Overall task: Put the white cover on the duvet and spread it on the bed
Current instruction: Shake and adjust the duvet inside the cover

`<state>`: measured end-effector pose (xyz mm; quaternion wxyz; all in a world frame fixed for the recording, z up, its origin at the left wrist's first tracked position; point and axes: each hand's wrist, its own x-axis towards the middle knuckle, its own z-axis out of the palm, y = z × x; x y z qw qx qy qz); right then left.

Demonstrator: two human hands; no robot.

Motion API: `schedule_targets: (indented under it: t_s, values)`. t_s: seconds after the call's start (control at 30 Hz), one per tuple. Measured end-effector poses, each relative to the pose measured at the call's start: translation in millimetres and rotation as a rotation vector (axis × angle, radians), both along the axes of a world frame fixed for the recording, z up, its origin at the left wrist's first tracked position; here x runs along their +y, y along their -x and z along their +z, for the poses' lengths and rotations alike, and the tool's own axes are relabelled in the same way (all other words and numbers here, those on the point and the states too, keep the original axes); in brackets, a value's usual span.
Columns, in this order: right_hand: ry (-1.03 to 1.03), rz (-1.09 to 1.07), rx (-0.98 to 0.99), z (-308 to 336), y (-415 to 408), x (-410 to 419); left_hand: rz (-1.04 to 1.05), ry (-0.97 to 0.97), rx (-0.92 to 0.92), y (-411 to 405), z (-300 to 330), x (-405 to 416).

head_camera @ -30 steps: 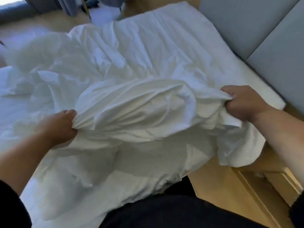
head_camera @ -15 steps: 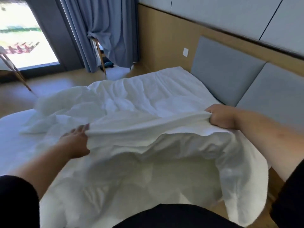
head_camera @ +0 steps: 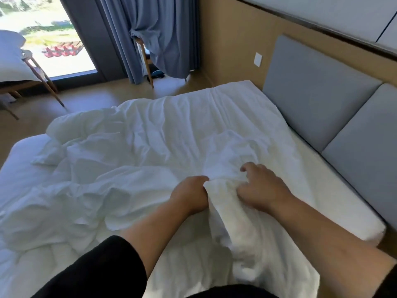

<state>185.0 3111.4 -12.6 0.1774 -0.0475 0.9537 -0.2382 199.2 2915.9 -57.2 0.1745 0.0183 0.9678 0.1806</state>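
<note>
Head view, going left to right with the bed (head_camera: pixel 335 190) as your landmark: no brand, label or writing can be read anywhere. Beyond the bed's far left corner a white pillow (head_camera: pixel 10 59) sits on a wooden chair (head_camera: pixel 43 82) before the window (head_camera: pixel 49 35), and blue curtains (head_camera: pixel 150 29) hang past the bed's far edge. The white cover (head_camera: pixel 150 136) lies crumpled over most of the bed, with the duvet somewhere in the same white heap; you cannot tell one from the other in the folds. Your left hand (head_camera: pixel 190 195) reaches in from a black sleeve (head_camera: pixel 96 269), knuckles up, its fingers curled into a fist round a gathered ridge of the cover near the bed's near edge. Just right of it, touching the same ridge, your right hand (head_camera: pixel 261 190) lies palm down with bare forearm, fingers (head_camera: pixel 247 168) bent and spread, their tips digging into the cloth. Grey headboard panels (head_camera: pixel 311 93) run along the bed's right side, with a white wall switch (head_camera: pixel 257 59) above them.
</note>
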Motion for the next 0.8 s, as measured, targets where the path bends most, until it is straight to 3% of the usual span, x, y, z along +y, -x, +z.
schedule_targets:
  t_s: [0.07,0.1,0.17,0.27,0.4,0.5,0.57,0.63,0.7,0.8]
  values:
    - [0.163,-0.005,0.366,7.5,-28.9,-2.4,-0.029,0.125,-0.082,14.0,17.4,10.2]
    - [0.233,0.05,0.37,11.9,-45.1,-3.8,-0.039,0.194,-0.129,17.3,28.9,17.0]
    - [0.168,0.21,0.233,7.0,-66.0,-6.1,-0.025,0.245,-0.17,18.9,54.2,31.4]
    - [0.134,0.16,0.18,-11.8,-52.7,-6.7,-0.026,0.238,-0.133,10.0,97.8,47.3]
    - [0.21,0.123,0.45,-26.1,-15.2,-1.3,0.0,0.139,-0.085,-14.7,106.2,40.6]
    - [0.208,0.166,0.498,-33.7,-6.0,3.9,0.063,0.088,-0.052,-33.2,85.2,28.6]
    - [0.269,0.164,0.354,-17.7,-7.3,4.4,0.073,0.047,0.016,-43.3,70.5,28.5]
    - [0.343,0.112,0.226,11.6,-3.5,18.7,0.026,0.057,0.204,-51.1,52.7,23.8]
    - [0.338,0.15,0.281,61.2,-3.4,53.6,0.002,0.087,0.341,-56.8,36.0,8.2]
    - [0.271,0.271,0.426,121.4,-8.6,98.4,0.078,0.056,0.34,-52.3,6.8,-30.4]
